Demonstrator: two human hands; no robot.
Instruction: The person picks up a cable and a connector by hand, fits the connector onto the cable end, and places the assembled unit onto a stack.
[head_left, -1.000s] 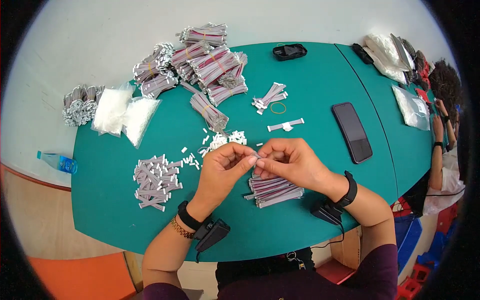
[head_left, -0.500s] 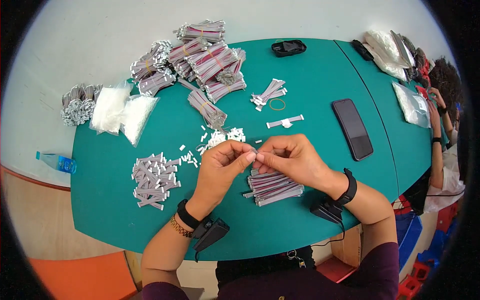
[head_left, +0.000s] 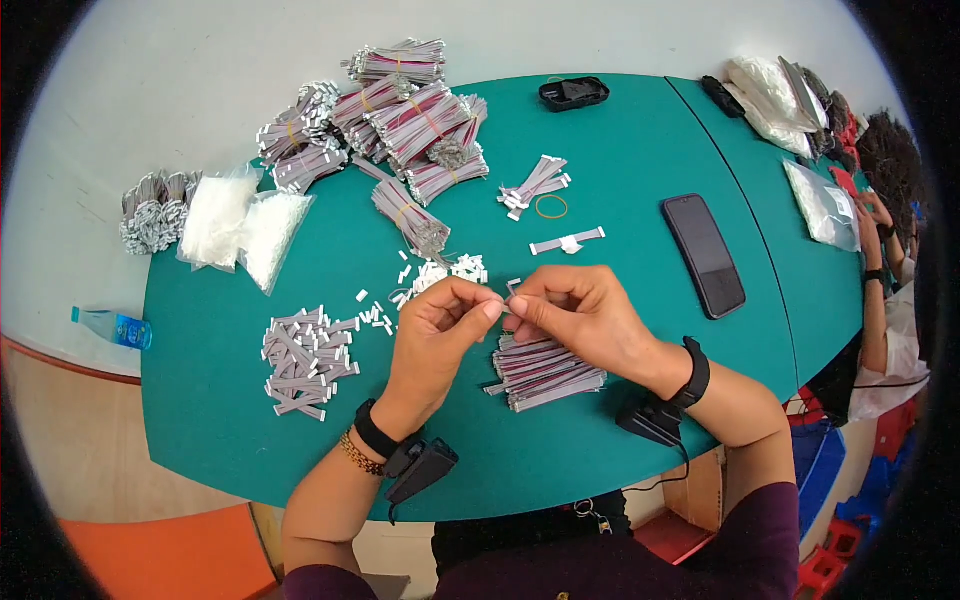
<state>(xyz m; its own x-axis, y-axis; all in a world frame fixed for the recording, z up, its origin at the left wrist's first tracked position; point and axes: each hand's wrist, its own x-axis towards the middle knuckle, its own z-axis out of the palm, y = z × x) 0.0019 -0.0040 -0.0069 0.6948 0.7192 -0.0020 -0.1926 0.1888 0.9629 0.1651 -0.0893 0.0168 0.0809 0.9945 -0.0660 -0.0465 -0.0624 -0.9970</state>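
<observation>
Counter in deep green with curved edges, across most of frame. At centre, over counter, left hand and right hand nearly tip to tip. On each, thumb against forefinger in a tight pinch on one small grey ribbon-cable piece with a pale tip; short end in sight above right thumb, remainder behind fingertips.

Under right hand, lower centre: thick bundle of grey-and-purple ribbon cables, side by side, partly covered. Just above left hand: heap of tiny white plastic connectors, strays to its left. Left of left hand, well apart: loose pile of short grey cables with white ends. Upper centre: small fan of similar short cables; below it, single grey strip with a white piece at mid-length. Upper left: stacked, banded cable bundles in grey and purple; further left, two clear plastic bags of white bits. Right of centre: dark smartphone, screen up. Far right edge: co-worker's hands, near another clear bag.
</observation>
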